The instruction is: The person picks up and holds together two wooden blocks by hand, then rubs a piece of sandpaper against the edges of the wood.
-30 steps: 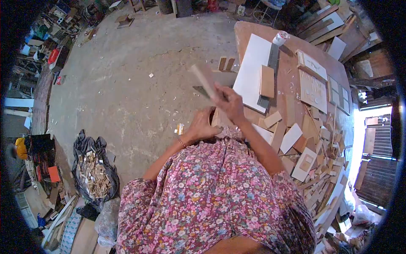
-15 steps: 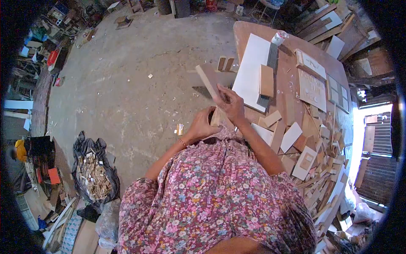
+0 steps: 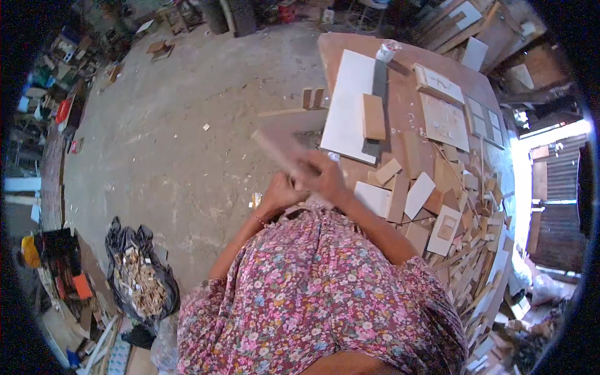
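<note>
A flat wooden board (image 3: 275,145), blurred by motion, slants up and left from my right hand (image 3: 326,178), whose fingers are wrapped round its lower end. Close against it, my left hand (image 3: 282,192) is closed, with a bracelet at the wrist. Pale wood showed between its thumb and fingers a moment earlier; now the fingers mostly hide that block. Both hands are in front of my waist, above the flowered dress (image 3: 300,275). Just beyond the board are two small wooden strips (image 3: 312,98) by a grey-brown ledge.
On my right a brown table (image 3: 400,81) carries a white panel (image 3: 344,94), a brown block (image 3: 374,117), a cup (image 3: 387,51) and many wood offcuts (image 3: 459,231). At left on the concrete floor (image 3: 169,144) lies a black bag of scraps (image 3: 140,281).
The board has swung down and left, tilting flatter. My hands have come closer together and the left fingers have closed in. The whole view has shifted slightly.
</note>
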Available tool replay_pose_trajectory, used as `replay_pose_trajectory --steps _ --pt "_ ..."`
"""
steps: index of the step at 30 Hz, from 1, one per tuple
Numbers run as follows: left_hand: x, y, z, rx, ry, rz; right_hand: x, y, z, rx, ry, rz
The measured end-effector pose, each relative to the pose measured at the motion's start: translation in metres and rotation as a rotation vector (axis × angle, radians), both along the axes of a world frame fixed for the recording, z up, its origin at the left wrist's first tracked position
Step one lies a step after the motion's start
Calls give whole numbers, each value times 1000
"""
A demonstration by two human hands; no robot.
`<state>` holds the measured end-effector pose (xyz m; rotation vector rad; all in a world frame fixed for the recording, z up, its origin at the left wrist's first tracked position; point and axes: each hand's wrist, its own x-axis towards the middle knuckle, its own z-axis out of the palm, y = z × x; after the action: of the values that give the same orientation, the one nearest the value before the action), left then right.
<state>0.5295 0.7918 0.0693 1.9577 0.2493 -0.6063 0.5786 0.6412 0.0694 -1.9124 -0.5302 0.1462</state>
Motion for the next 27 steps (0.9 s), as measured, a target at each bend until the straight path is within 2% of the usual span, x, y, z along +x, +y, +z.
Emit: replay_pose_trajectory --steps 1,2,4,6,8,11,12,14,15,16,18,19,20,21,22,24,25,27 --pt "3 -2 -23 -236 -359 71 -13 -1 15 -73 -190 60" --pt "7 -3 -23 -240 -365 51 -16 -2 22 -148 -379 121" --pt "4 -6 -26 -131 -512 20 -14 -8 13 -158 -361 56" --pt "1 -10 -5 -44 -503 -71 0 -12 2 -160 -348 -11" --pt "1 -20 13 44 -486 -162 27 -25 -15 -79 30 -131" --pt "23 -32 21 -46 -572 -219 46 -45 -42 -110 -72 -257" --pt "30 -33 13 -53 -570 -232 48 -51 -36 -114 -69 -271" --pt "53 -32 -3 -125 -634 -223 61 -62 -26 -121 -123 -452" --pt "65 -37 -2 -179 -728 -204 75 -75 -38 -254 -107 -526" --pt "73 -40 -1 -171 -713 -216 86 -86 -51 -387 -82 -596" --pt "89 -49 16 -283 -591 -150 90 -93 -23 -148 -155 -699" --pt "82 -49 27 -228 -638 -163 85 -96 -28 -138 -160 -713" --pt "92 -53 24 -233 -627 -180 94 -105 -49 -321 -204 -803" --pt "100 -57 20 -114 -672 -257 97 -110 -57 -506 -243 -883" --pt "108 -61 16 8 -717 -332 98 -118 -65 -507 -226 -890" --pt "124 -67 8 40 -693 -370 102 -126 -62 -570 -145 -961" --pt "132 -69 4 71 -680 -398 108 -137 -78 -559 -59 -922" --pt "122 -67 12 141 -644 -428 94 -136 -73 -545 -55 -913"
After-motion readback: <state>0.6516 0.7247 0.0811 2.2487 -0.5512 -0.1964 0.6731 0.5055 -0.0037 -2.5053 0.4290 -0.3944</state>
